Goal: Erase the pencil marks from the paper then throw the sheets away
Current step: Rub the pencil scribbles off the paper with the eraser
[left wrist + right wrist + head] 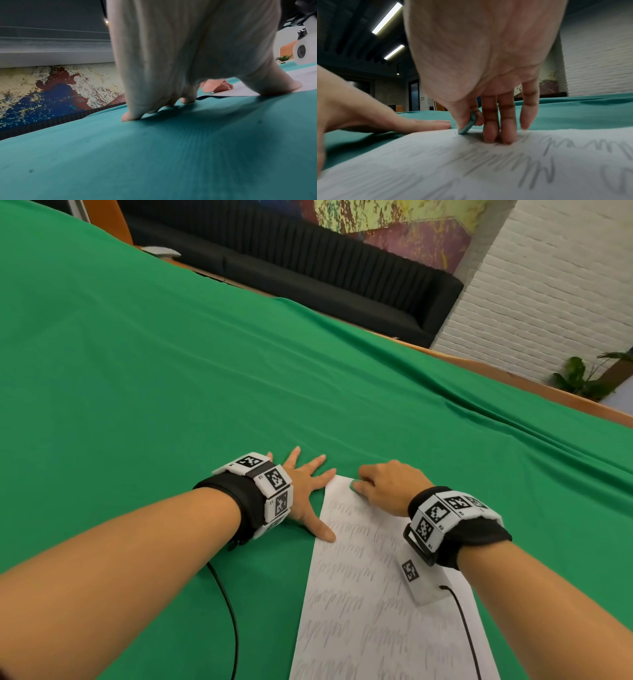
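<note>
A green cloth (171, 371) covers the table, with a black sofa (308, 275) and a white brick wall (548, 285) behind it. On the cloth lies 1 sheet of paper (359, 611), and rows of grey pencil scribble run down nearly all of it, so the erasing looks barely begun; only the far corner, right under the right fingertips, seems paler, though blur makes that hard to judge. Whether more sheets lie beneath cannot be told, and no bin is in view, so the throwing away is all still to do. The right hand (390, 486) is arched over the far corner, thumb and forefinger pinching a small teal eraser (468, 125) whose lower edge touches the paper, while the other 3 fingers (489, 129) stand close together on the sheet just beside it. The left hand (308, 494) lies flat with fingers spread, most of them on the cloth, the thumb tip pressing the paper's left edge.
</note>
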